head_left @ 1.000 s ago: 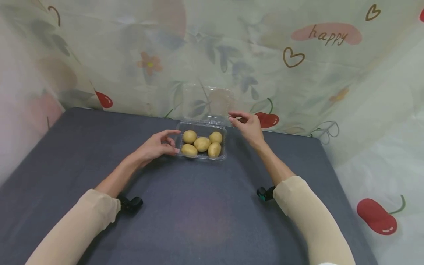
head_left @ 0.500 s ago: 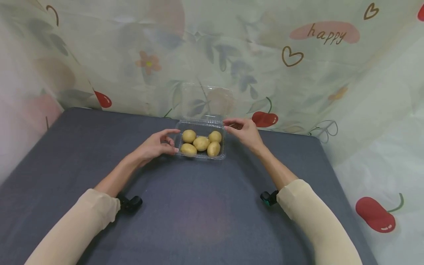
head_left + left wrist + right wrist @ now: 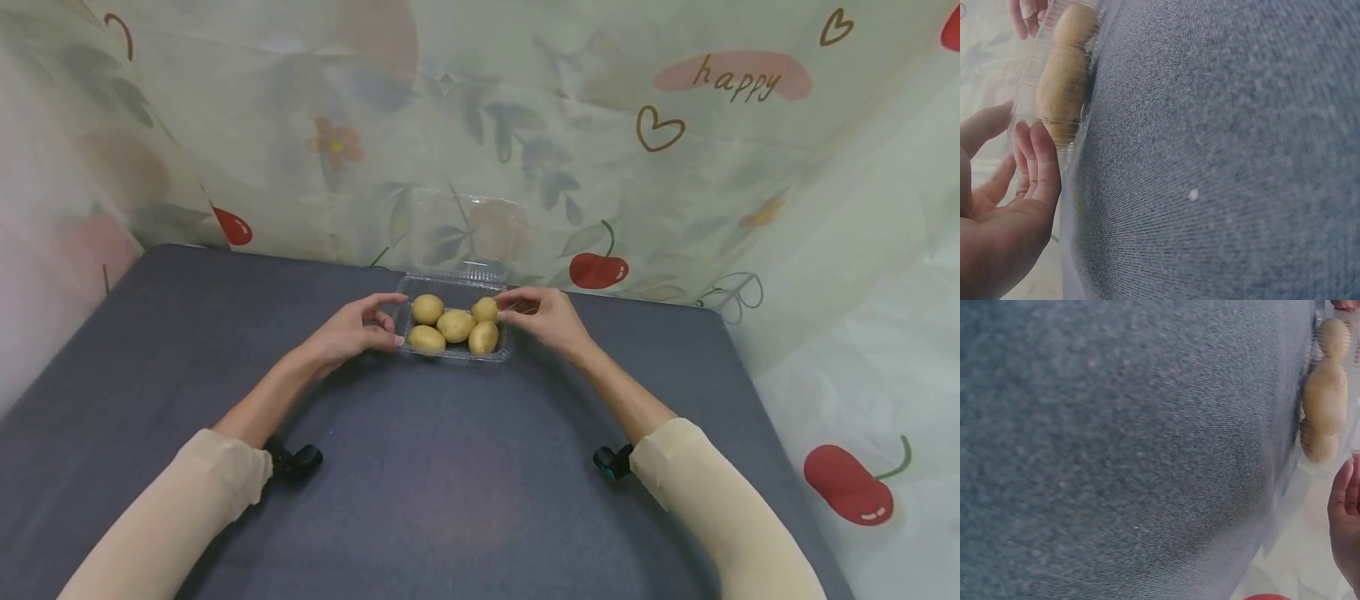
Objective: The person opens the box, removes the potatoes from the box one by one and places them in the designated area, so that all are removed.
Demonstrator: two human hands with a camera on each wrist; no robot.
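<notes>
Clear thin plastic forms the clamshell tray [image 3: 454,354], which sits toward the far middle of the grey cloth-covered table [image 3: 450,483] with its lid [image 3: 468,229] standing open against the floral curtain [image 3: 300,125]. Five potatoes [image 3: 456,325] fill it; they look firm and fairly heavy, while the tray likely flexes and slips, so its rim edges seem the safest hold. Left hand [image 3: 351,332] rests at the tray's left edge, fingers curled against the rim, steadying it. Right hand [image 3: 546,317] reaches in from the right, fingertips [image 3: 504,313] touching the far-right potato [image 3: 484,309]; whether it pinches it, I cannot tell. Both forearms lie low, sleeves near.
</notes>
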